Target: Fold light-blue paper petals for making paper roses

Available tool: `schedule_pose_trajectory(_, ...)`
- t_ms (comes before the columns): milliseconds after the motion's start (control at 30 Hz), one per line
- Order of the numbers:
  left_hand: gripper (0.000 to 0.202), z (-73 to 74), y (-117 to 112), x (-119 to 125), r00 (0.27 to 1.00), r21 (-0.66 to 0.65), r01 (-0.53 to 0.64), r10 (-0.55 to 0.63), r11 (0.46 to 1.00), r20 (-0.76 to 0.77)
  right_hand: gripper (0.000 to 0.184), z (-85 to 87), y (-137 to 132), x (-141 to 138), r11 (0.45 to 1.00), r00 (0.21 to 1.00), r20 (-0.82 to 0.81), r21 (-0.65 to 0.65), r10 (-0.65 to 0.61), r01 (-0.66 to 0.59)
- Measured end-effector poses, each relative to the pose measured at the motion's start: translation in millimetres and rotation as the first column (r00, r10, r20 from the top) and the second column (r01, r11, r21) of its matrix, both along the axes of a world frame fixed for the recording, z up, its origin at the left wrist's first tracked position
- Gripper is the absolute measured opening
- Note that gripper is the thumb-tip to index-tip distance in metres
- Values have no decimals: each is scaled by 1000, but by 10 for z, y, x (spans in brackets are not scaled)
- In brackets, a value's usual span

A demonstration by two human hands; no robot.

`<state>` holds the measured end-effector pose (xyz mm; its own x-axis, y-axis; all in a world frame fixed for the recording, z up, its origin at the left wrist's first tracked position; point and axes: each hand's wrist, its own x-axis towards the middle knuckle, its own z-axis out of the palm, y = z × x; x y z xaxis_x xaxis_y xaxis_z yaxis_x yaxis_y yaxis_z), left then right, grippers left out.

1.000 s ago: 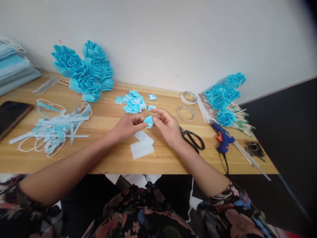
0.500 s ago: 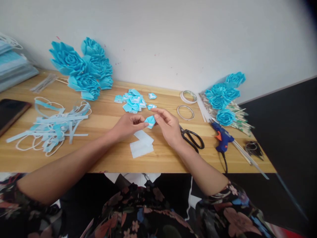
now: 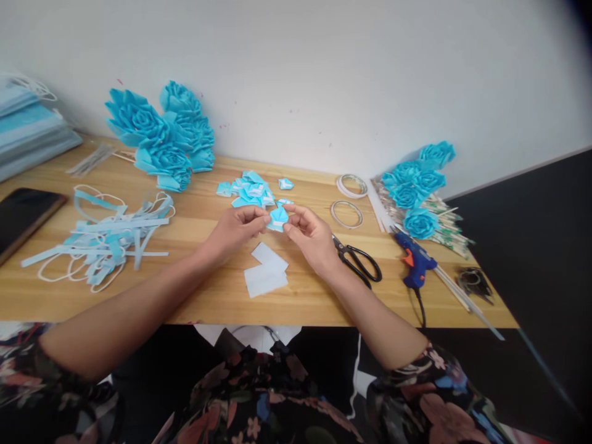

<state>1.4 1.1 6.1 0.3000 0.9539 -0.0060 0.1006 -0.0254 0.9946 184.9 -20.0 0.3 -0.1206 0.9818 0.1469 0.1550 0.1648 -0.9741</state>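
Between my two hands is a small folded blue petal with a white strip along its lower edge. My left hand pinches its left side between thumb and fingers. My right hand grips its right side the same way. Just behind lies a pile of similar folded petals, with a single petal apart to its right. Two pale rectangular pieces of fabric overlap on the table below my hands. Scissors with black handles lie by my right wrist, partly covered by it.
Blue flowers stand at the back left, others at the right. Cut mask strips and loops, a phone and stacked masks are on the left. Tape rolls and a blue glue gun lie right.
The petal has turned in my fingers, so its white strip now runs along the bottom. My hands have shifted slightly. The whole view has moved a little.
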Motion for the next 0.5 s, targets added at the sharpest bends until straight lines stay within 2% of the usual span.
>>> schedule_pose_trajectory(500, 23, -10, 23, 3, 998, 7, -51, 51, 999, 34, 35, -11, -5, 10, 1000, 999, -34, -6, 31, -31)
